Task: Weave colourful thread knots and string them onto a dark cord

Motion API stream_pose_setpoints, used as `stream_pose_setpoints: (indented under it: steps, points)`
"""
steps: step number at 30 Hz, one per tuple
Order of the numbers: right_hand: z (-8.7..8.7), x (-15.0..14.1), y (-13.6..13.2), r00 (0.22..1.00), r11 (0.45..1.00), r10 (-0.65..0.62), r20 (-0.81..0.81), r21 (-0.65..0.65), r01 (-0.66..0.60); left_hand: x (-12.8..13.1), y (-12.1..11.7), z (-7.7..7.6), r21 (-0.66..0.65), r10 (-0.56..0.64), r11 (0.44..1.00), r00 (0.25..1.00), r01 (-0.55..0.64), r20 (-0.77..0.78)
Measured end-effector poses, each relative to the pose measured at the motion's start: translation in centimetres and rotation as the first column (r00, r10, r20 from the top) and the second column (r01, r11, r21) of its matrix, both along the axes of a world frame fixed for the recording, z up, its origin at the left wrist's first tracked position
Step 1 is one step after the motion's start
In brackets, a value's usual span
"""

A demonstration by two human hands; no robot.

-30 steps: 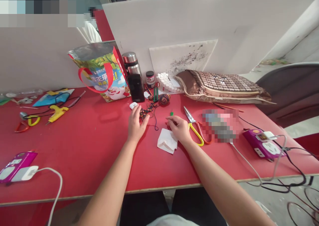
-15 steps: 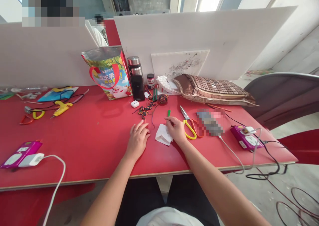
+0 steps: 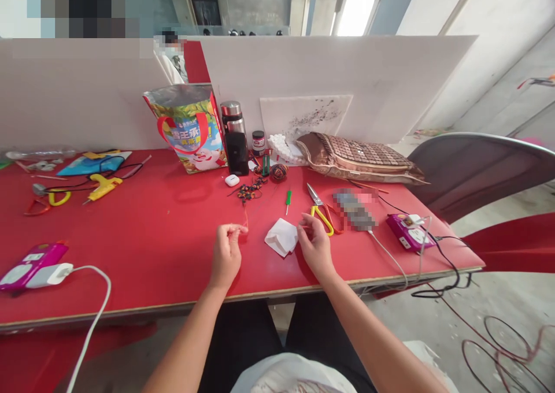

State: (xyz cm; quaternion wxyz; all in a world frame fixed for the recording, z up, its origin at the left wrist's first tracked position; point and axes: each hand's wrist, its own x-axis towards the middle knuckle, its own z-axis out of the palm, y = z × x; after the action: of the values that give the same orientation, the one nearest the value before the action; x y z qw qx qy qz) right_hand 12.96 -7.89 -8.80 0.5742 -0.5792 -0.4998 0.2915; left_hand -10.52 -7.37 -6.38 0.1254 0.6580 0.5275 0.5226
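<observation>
Thread [image 3: 245,214] pinched tight in L hand [image 3: 226,254] fingers, twd surface's [image 3: 151,260] front edge; R hand [image 3: 315,245] fingers curled by paper [image 3: 281,237], can't tell how open or if gripping.

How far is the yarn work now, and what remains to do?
A knotted, dark multicoloured yarn piece on the red table looks already worked. The bare left hand pinches a thin orange strand leading toward it. Probably left: working this loose strand; the round multicoloured yarn ball holds more yarn, but the final length cannot be told.
</observation>
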Motion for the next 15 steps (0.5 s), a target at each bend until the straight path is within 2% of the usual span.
stream_pose_setpoints:
  steps: [3,5,8,12,15]
  points:
    - [0.0,0.0,-0.7,0.999,0.999,-0.034,0.040,0.003,0.034,0.0,-1.4,0.7,-0.061,0.026,0.998,0.976,-0.013,0.217]
    - [0.1,0.0,-0.9,0.996,0.998,-0.060,0.071,0.015,0.059,0.3,-2.9,1.1,-0.088,0.042,0.996,0.957,-0.018,0.286]
    - [0.5,-0.2,-1.1,0.984,0.995,-0.075,0.159,0.078,0.063,1.2,-5.7,2.2,-0.195,0.096,0.981,0.913,-0.019,0.397]
    - [1.1,-0.7,-1.4,0.941,0.975,-0.063,0.332,0.223,-0.013,2.7,-9.0,4.6,-0.320,-0.026,0.928,0.888,0.193,0.460]
    - [1.3,-0.9,-1.6,0.910,0.961,-0.037,0.413,0.264,-0.081,3.6,-10.6,6.8,-0.374,-0.153,0.855,0.864,0.360,0.480]
